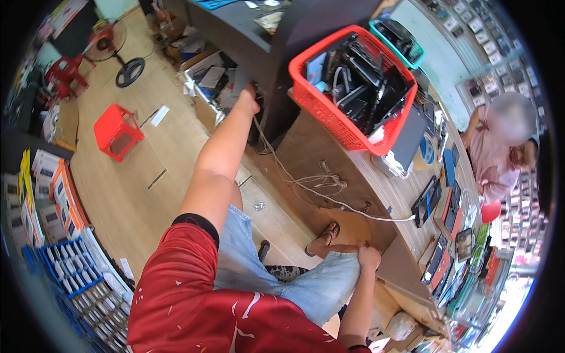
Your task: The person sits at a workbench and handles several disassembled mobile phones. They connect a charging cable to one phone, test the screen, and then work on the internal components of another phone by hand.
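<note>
My left arm stretches forward and my left hand (pixel 250 97) is beside the dark desk panel (pixel 281 76), just past an open carton (pixel 203 112) of loose parts. Its fingers are mostly hidden, so whether it holds anything cannot be made out. My right hand (pixel 369 257) lies at my right knee, next to the hem of my light blue denim shorts (pixel 326 279). The fingers there are curled in, and anything within them is hidden. A white cable (pixel 329 205) runs from near the desk panel up to a dark phone (pixel 425 203) on the wooden counter (pixel 359 170).
A red basket (pixel 353 132) full of dark phones and cables stands on the counter, with a smaller green basket (pixel 416 54) behind. A red stool (pixel 118 132) stands on the left floor. Boxed goods (pixel 59 194) line the left. A person (pixel 494 159) is across the counter.
</note>
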The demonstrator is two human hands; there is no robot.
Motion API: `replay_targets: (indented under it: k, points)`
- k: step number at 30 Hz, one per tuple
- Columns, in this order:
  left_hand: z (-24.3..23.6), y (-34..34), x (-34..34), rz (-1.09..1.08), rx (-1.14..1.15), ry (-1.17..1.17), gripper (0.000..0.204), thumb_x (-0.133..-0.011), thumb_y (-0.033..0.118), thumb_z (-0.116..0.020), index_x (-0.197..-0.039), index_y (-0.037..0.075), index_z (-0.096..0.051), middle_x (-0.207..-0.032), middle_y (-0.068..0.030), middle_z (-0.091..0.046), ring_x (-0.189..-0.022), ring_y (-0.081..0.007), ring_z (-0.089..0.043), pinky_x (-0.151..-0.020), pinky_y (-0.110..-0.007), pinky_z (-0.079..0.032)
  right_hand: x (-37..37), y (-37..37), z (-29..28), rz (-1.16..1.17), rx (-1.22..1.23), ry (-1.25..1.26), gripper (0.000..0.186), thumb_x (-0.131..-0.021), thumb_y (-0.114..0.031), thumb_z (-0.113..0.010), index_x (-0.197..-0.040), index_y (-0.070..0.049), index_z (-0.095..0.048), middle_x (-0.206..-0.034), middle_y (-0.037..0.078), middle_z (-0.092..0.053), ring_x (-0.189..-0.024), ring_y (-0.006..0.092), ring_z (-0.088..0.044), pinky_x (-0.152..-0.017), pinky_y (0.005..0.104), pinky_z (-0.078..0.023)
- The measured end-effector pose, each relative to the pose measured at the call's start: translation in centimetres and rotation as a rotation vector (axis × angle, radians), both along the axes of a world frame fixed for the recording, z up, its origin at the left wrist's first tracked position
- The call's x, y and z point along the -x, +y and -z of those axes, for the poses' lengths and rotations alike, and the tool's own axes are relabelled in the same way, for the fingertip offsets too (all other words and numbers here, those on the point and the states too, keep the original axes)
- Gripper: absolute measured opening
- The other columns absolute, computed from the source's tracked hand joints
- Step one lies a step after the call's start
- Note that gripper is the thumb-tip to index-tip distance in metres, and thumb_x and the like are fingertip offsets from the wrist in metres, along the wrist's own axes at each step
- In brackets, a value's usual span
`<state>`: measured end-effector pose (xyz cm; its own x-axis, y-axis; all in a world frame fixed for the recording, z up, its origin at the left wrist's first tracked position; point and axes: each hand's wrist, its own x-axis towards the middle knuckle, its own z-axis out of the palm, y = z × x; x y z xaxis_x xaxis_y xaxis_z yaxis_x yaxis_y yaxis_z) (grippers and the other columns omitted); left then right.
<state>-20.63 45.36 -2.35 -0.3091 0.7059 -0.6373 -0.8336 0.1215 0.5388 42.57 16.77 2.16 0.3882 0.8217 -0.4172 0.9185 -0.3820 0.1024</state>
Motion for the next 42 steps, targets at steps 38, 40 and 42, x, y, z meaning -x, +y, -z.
replay_targets:
  k: [38, 40, 42]
  points:
    - [8.0, 1.7, 3.3, -0.053, -0.344, 0.121, 0.041, -0.109, 0.043, -0.055, -0.127, 0.01, -0.069, -0.116, -0.0156, -0.074, -0.105, -0.0309, -0.074, -0.093, -0.054, -0.064, -1.2, -0.3, -2.1, 0.098, -0.212, 0.119, 0.053, -0.091, -0.053, -0.078, -0.122, -0.01, -0.081, -0.129, 0.015, -0.077, -0.124, 0.0359, -0.07, -0.107, 0.0467, -0.053]
    - [7.8, 1.8, 3.0, -0.029, -0.326, 0.139, 0.04, -0.11, 0.04, -0.051, -0.127, 0.01, -0.07, -0.116, -0.0161, -0.075, -0.106, -0.0311, -0.074, -0.094, -0.054, -0.064, -1.3, -0.7, -1.8, 0.089, -0.211, 0.083, 0.053, -0.092, -0.054, -0.078, -0.122, -0.011, -0.082, -0.129, 0.015, -0.077, -0.124, 0.0361, -0.07, -0.107, 0.0469, -0.053]
    - [7.2, 1.7, 3.0, -0.04, -0.282, 0.149, 0.042, -0.113, 0.038, -0.045, -0.13, 0.009, -0.069, -0.12, -0.0172, -0.074, -0.109, -0.0322, -0.073, -0.097, -0.054, -0.063, -1.1, -0.5, -2.0, 0.121, -0.195, 0.094, 0.052, -0.091, -0.051, -0.079, -0.122, -0.009, -0.081, -0.129, 0.014, -0.076, -0.125, 0.0354, -0.069, -0.108, 0.0468, -0.052]
